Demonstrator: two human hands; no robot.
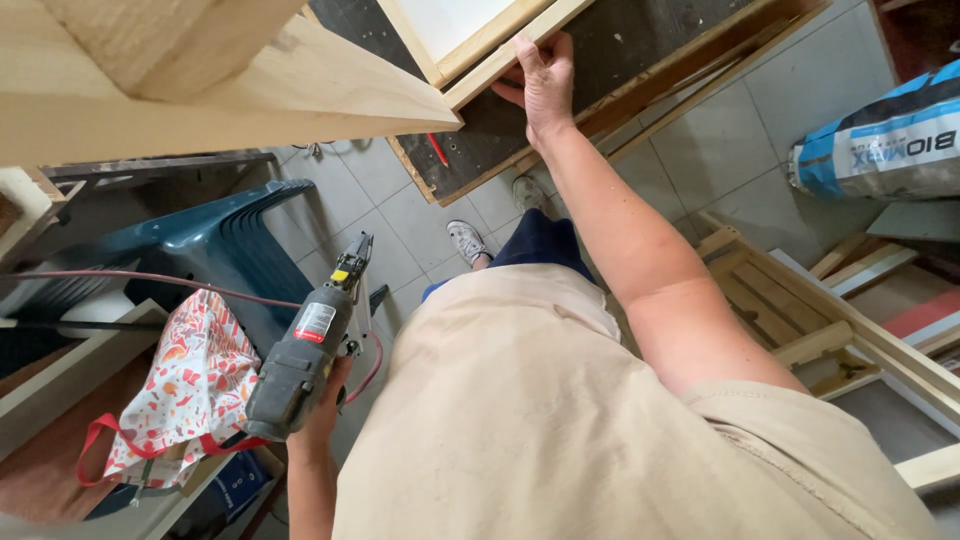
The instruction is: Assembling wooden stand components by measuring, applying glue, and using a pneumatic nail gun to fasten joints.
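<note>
Right hand: flat on the pale wooden frame, fingers spread over its lower rail, thumb tucked under the edge; pressing rather than gripping, likely to stop the frame from sliding.
Left hand: wrapped tight round the handle of a grey nail gun, held low beside the hip, well below and left of the frame; nose angled up and away from the body, looks parked rather than aimed.
Nail gun hose: red air line trailing left from the tool, far from the frame, slack enough not to tug the grip.
Wooden frame: lies on a dark board, near corner overhanging toward the body; that puts the rail within arm's reach.
Dark board: directly under the frame, edged with timber strips, serves as a flat base.
Red pencil: on the board just below the frame's corner, close to hand.
Timber beam: left of the frame, nearer the camera, blocks part of the view.
Blue plastic chairs: stacked, below and left of the frame.
Patterned bag: further below-left of the frame, beside the gun hand.
Slatted wood assembly: on the floor, below-right of the frame.
Sack: blue and white, right of the frame, on the tiles.
</note>
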